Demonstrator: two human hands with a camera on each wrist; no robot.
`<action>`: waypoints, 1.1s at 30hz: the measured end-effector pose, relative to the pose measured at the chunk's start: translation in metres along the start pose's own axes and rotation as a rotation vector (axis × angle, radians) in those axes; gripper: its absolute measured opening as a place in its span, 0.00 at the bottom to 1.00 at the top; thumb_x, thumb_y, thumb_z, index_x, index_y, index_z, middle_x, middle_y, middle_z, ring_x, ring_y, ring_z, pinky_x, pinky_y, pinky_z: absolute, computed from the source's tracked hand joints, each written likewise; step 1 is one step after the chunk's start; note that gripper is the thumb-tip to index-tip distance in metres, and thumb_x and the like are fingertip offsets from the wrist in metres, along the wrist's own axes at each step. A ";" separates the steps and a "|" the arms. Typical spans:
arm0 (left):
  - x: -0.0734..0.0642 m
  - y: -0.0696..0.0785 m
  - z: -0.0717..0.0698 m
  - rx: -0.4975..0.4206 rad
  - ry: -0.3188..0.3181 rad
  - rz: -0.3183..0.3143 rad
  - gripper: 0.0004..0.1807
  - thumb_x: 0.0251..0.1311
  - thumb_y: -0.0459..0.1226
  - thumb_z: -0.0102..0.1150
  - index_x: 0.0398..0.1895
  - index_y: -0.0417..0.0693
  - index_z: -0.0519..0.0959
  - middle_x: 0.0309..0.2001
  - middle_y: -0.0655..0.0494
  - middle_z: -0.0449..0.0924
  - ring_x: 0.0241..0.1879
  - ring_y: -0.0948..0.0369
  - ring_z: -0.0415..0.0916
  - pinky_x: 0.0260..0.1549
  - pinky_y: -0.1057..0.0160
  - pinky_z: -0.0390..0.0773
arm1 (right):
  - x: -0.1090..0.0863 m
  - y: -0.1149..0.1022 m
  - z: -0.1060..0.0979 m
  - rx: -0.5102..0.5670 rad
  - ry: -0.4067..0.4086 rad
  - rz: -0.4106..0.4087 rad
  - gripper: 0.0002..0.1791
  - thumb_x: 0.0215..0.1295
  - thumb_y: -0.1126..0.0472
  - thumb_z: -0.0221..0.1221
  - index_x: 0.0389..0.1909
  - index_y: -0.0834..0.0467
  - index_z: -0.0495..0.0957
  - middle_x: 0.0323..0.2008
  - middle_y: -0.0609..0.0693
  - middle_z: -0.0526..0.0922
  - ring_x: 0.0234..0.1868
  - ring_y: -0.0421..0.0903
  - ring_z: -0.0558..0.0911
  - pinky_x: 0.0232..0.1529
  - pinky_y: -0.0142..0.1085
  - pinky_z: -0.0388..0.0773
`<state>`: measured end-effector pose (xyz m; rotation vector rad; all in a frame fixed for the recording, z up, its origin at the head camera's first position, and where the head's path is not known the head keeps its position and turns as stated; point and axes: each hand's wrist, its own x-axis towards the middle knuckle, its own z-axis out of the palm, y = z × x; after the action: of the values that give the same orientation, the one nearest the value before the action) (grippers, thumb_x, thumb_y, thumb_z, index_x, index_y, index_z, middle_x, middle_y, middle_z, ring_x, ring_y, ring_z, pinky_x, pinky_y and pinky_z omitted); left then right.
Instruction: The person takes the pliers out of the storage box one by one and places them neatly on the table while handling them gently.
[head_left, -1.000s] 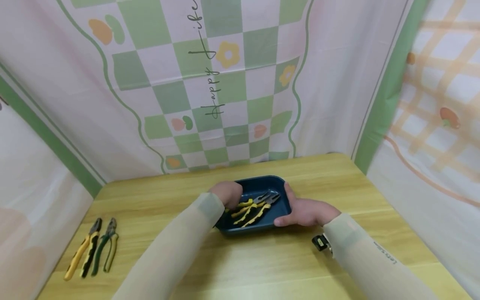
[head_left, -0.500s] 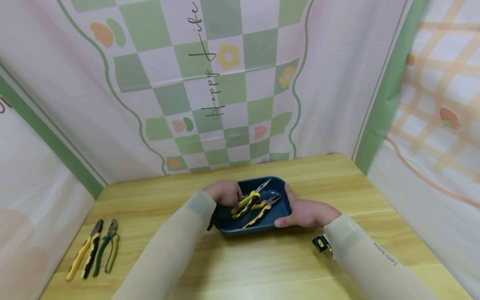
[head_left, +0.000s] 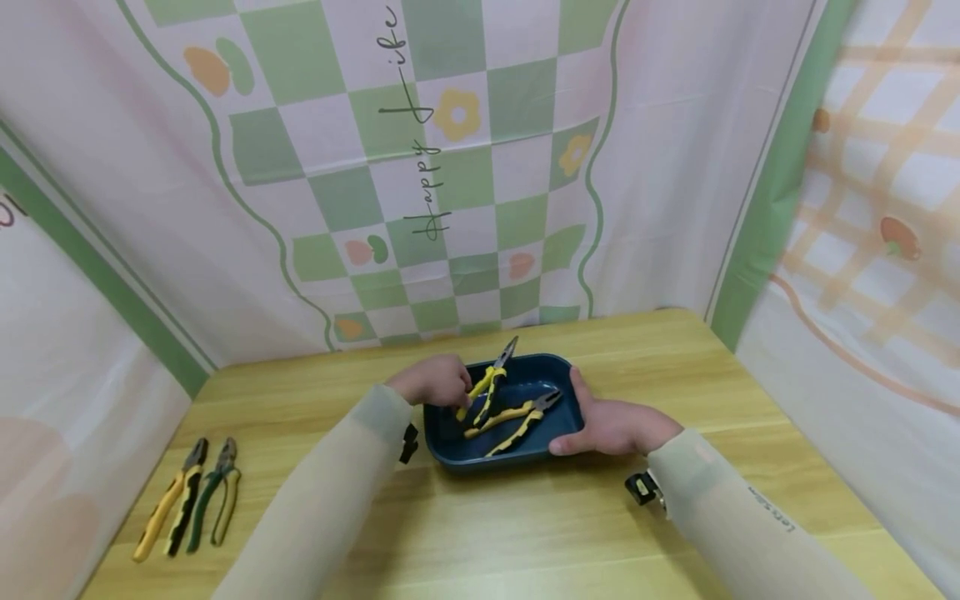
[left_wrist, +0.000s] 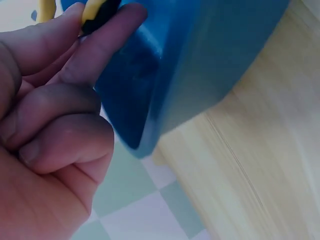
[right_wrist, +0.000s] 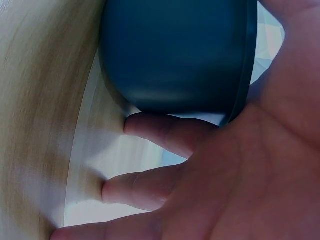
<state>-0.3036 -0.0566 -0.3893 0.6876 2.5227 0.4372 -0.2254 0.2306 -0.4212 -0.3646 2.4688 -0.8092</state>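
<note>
At the tray (head_left: 551, 427), 10 o'clock side, left hand (head_left: 441, 383) pinches long-nose pliers (head_left: 497, 372) by handle (left_wrist: 92, 14), axis 7-to-1, nose (head_left: 508, 349) showing past far rim (head_left: 542, 357). Right hand (head_left: 615, 425) spread wide against 3 o'clock end. Second pliers (head_left: 534, 413) lie inside, left hand's 4 o'clock, axis 8-to-2.

Left hand (head_left: 438, 382) is covering part of the held pliers (head_left: 496, 373), the left wrist view's top edge is chopping them off, and the tray (right_wrist: 175, 55) is getting cropped in the right one too.
</note>
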 end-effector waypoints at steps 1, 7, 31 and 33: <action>-0.002 -0.002 -0.001 -0.017 0.012 -0.003 0.17 0.66 0.36 0.61 0.17 0.46 0.80 0.24 0.47 0.82 0.14 0.64 0.56 0.19 0.64 0.61 | 0.000 0.000 0.000 0.003 0.000 0.000 0.74 0.57 0.35 0.67 0.74 0.63 0.17 0.63 0.76 0.67 0.54 0.56 0.78 0.62 0.54 0.66; -0.012 -0.019 -0.009 -0.157 0.093 -0.002 0.11 0.65 0.36 0.61 0.24 0.46 0.84 0.26 0.51 0.84 0.20 0.61 0.67 0.25 0.62 0.65 | 0.000 0.001 0.000 0.016 -0.001 0.000 0.74 0.57 0.35 0.67 0.74 0.63 0.16 0.63 0.75 0.68 0.50 0.53 0.80 0.61 0.54 0.66; -0.060 -0.086 -0.025 -0.376 0.315 -0.162 0.11 0.65 0.35 0.58 0.26 0.41 0.84 0.30 0.53 0.84 0.41 0.53 0.79 0.56 0.41 0.69 | 0.000 -0.001 -0.001 0.029 0.006 -0.002 0.75 0.56 0.34 0.67 0.74 0.63 0.17 0.68 0.76 0.61 0.58 0.56 0.75 0.63 0.54 0.64; -0.065 -0.092 -0.024 -0.343 0.319 -0.184 0.11 0.64 0.34 0.58 0.25 0.39 0.84 0.30 0.52 0.84 0.37 0.53 0.78 0.53 0.43 0.71 | 0.000 -0.001 -0.001 0.029 0.005 -0.004 0.75 0.56 0.34 0.68 0.74 0.64 0.17 0.68 0.76 0.60 0.59 0.57 0.75 0.63 0.54 0.64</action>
<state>-0.3030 -0.1712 -0.3840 0.2685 2.6715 0.9480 -0.2255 0.2305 -0.4200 -0.3580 2.4588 -0.8480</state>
